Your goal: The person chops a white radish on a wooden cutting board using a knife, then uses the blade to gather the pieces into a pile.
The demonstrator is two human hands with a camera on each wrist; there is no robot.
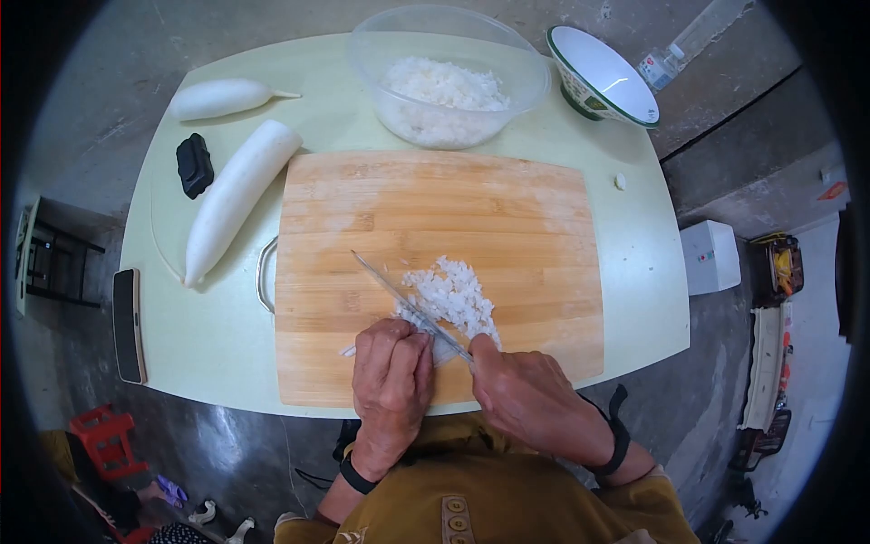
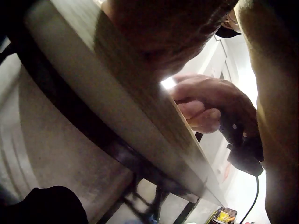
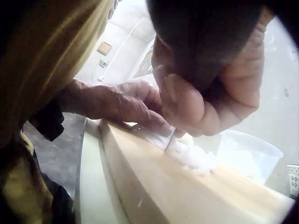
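While the right hand (image 1: 535, 394) grips the kitchen knife (image 1: 390, 287), the left hand (image 1: 391, 372) pins white radish (image 1: 443, 352) under curled fingers near the cutting board (image 1: 435, 199)'s front edge, fingers best kept tucked back.

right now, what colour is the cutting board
The cutting board is light brown with darker streaks, best seen in the head view.

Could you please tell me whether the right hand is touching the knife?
Touching. The head view shows the right hand gripping the knife, which extends straight out from the curled grip.
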